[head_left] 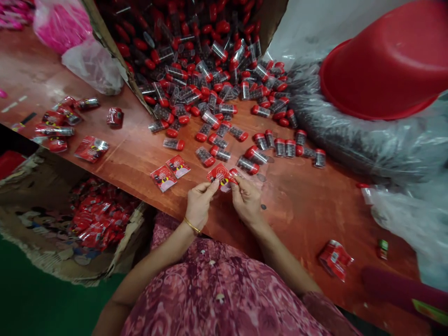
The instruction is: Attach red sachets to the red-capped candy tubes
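My left hand (pixel 199 201) pinches the left edge of a small red printed packet (pixel 217 174) just above the table's near edge. My right hand (pixel 247 199) is closed on the packet's right side, where a red-capped clear tube (pixel 234 175) shows at its fingertips. Two more flat red packets (pixel 170 172) lie on the wooden table (pixel 297 205) just left of my hands. Several clear tubes with red caps (pixel 224 126) lie scattered right beyond my hands, spilling out of a tipped cardboard box (pixel 105 37).
A red basin (pixel 388 65) rests on clear plastic bags (pixel 350 135) at the right. Filled packets (pixel 56 126) lie at the far left. A cardboard box (pixel 70 219) with red packets sits below the table's left edge. One red packet (pixel 335 258) lies near right.
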`<action>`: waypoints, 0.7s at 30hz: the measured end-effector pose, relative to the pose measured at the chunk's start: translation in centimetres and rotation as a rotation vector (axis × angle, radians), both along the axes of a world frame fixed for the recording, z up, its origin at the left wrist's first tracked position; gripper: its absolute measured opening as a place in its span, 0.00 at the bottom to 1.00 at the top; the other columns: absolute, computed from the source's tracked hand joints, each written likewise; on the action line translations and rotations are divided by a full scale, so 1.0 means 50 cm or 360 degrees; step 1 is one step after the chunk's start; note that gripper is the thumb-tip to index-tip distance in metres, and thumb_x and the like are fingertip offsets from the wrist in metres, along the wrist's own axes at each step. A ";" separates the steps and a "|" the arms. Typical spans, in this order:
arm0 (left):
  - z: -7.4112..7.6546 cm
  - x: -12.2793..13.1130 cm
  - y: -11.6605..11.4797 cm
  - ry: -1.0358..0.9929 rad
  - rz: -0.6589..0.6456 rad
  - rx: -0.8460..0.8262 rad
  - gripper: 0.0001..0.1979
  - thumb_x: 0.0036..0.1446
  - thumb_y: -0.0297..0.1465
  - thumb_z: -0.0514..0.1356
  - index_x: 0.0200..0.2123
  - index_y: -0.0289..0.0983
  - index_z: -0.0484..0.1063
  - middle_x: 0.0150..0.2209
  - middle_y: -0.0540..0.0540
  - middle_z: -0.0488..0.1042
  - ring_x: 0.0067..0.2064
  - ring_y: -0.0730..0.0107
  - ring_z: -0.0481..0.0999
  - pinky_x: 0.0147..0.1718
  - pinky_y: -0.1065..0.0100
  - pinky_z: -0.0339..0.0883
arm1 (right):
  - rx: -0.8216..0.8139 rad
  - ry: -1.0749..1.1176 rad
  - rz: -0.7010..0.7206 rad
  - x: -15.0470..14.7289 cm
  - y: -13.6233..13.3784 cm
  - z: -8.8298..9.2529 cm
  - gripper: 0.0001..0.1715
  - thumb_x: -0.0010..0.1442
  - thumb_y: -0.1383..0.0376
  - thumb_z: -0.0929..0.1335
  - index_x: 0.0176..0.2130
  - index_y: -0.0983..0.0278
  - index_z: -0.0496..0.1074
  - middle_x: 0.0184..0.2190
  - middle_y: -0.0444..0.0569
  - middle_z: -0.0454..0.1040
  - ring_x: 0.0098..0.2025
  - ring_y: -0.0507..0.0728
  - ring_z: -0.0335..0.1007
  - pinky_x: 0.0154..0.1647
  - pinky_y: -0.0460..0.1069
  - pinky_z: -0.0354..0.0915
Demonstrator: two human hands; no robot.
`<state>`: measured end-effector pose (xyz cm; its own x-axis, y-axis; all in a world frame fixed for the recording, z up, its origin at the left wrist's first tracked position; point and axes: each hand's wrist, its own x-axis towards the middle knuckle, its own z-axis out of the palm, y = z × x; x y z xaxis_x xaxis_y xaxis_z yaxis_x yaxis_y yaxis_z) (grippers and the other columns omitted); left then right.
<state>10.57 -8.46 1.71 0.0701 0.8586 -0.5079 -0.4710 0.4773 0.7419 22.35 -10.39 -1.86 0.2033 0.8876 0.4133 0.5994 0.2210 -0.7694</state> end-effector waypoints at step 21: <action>-0.008 -0.052 0.029 -0.0238 0.0162 -0.0310 0.20 0.27 0.36 0.73 0.24 0.35 0.71 0.22 0.53 0.74 0.23 0.76 0.72 0.27 0.71 0.67 | -0.0435 -0.0831 -0.0135 0.095 -0.011 -0.025 0.21 0.55 0.54 0.66 0.41 0.67 0.71 0.39 0.59 0.73 0.40 0.63 0.66 0.39 0.58 0.63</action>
<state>7.97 -7.00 1.33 0.0748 0.7522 -0.6547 -0.6213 0.5487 0.5594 27.11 -10.96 -3.10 0.1093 0.9656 0.2362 0.9207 -0.0088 -0.3901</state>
